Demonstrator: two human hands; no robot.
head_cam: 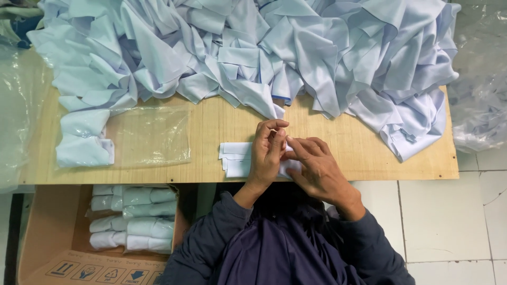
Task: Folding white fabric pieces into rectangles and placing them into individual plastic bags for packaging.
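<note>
While both hands fold a white cloth piece at the table's near edge, most of the pile is unworked.

Head view: the left hand [268, 153] and right hand [317, 169] meet over the small folded white cloth [235, 158], fingertips pinching together at its right end. Behind it, one large heap of loose pale-blue garments [253, 53] covers the far half of the plywood table [369, 153]. Two bagged folded pieces [84, 137] and one flat clear plastic bag [148, 137] lie left. About eight packed bundles fill the cardboard box [47, 232]. By my judgement, packing is barely begun.
</note>
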